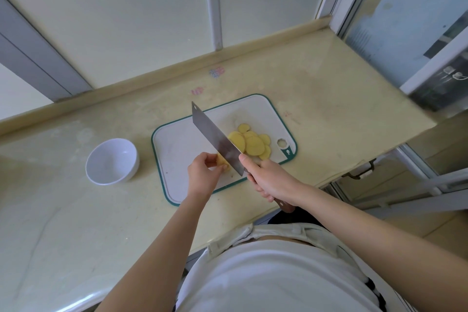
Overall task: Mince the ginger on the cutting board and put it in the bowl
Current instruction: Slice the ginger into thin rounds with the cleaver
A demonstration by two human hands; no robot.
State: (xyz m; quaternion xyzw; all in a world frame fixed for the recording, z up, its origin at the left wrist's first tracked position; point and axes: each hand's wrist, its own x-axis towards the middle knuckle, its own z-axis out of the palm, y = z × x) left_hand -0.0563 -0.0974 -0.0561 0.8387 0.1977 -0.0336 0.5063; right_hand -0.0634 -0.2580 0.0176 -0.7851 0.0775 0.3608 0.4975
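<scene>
On the board [182, 149], the left hand [202, 175] pinches the uncut ginger [222, 161] just beside the cleaver [215, 138], which the right hand [271, 180] grips by its handle. Slices [253, 143] lie behind the blade. The bowl [112, 161] stands at the left, apart from the board.

Home kitchen, beige stone counter [329, 88], cutting board [177, 144], cleaver [215, 137], white bowl [112, 159], window frames
</scene>
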